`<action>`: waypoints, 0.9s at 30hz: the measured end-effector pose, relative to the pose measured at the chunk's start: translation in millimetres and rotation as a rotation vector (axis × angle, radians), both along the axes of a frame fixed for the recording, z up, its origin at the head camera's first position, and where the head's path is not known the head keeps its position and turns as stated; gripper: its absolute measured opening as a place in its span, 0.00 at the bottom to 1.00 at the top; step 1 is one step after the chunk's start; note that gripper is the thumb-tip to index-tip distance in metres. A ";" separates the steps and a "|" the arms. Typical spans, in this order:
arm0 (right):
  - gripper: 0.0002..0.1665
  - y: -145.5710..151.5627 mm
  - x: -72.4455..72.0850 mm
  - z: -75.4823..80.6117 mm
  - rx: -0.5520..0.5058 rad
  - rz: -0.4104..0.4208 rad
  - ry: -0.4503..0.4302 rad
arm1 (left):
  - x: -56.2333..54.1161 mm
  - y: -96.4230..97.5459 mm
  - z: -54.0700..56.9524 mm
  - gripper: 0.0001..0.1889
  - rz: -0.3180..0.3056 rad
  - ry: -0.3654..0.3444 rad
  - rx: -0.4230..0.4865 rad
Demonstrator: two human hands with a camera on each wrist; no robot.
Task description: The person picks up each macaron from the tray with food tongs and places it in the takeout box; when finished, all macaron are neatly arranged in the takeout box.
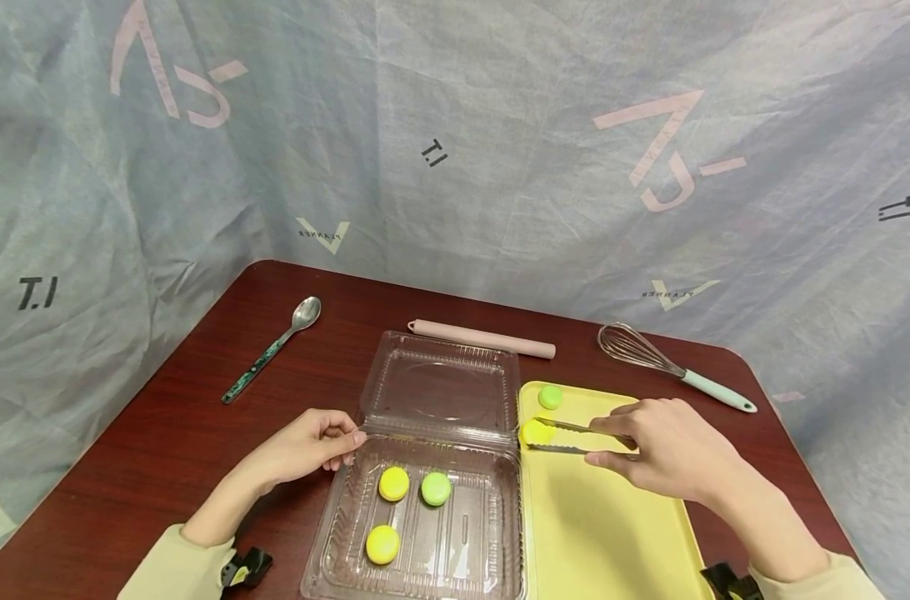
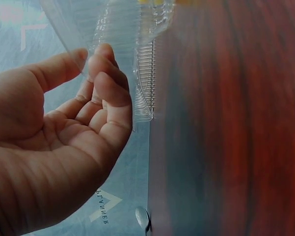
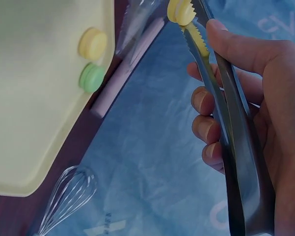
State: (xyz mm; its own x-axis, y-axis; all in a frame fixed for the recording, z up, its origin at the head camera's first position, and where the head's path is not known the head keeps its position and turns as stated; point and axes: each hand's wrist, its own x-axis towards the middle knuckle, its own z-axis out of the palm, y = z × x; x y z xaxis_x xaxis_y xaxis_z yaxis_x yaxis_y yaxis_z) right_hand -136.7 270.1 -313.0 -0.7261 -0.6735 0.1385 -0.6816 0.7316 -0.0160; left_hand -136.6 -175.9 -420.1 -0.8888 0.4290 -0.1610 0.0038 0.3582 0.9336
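Right grip (image 1: pixel 665 446) holds tongs (image 3: pixel 250 177), a yellow macaron (image 3: pixel 179 11) between their tips, ahead of it; left grip (image 1: pixel 308 447) pinches a clear container (image 1: pixel 462 554).

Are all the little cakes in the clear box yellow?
No, the clear box holds two yellow cakes and one green cake.

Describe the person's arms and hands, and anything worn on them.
The left hand and right hand are bare: no gloves or rings show. The left sleeve and right sleeve are plain pale cream. A black device with a yellowish patch sits by the left cuff; another black one by the right.
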 end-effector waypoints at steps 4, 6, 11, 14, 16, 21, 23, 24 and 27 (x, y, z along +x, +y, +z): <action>0.15 -10.6 0.8 0.3 -0.014 0.046 0.017 | -0.1 -0.3 -0.5 0.14 -0.001 -0.003 0.004; 0.15 -16.0 1.2 -0.8 -0.017 0.070 0.029 | 0.0 -0.4 -0.8 0.14 -0.001 -0.006 0.005; 0.15 -28.6 3.1 -4.8 -0.018 0.119 0.042 | 0.2 -0.5 -1.4 0.14 -0.005 -0.008 0.009; 0.15 -34.7 4.6 -6.3 -0.019 0.136 0.052 | 0.3 -0.3 -1.4 0.14 -0.007 -0.009 0.010; 0.14 -38.5 5.8 -6.7 -0.021 0.144 0.056 | 0.4 -0.3 -1.2 0.14 -0.005 -0.007 0.008; 0.15 -47.3 9.0 -7.9 -0.018 0.155 0.041 | 0.6 -0.1 -0.5 0.14 -0.001 -0.006 0.006; 0.15 -51.0 10.0 -9.3 -0.017 0.162 0.027 | 0.5 -0.1 -0.4 0.13 -0.001 -0.006 0.007; 0.15 -52.8 10.5 -10.2 -0.016 0.167 0.021 | 0.5 -0.1 -0.4 0.13 -0.001 -0.006 0.007; 0.14 -58.2 12.3 -12.9 -0.006 0.185 0.000 | 0.2 -0.1 -0.2 0.13 -0.003 -0.002 0.007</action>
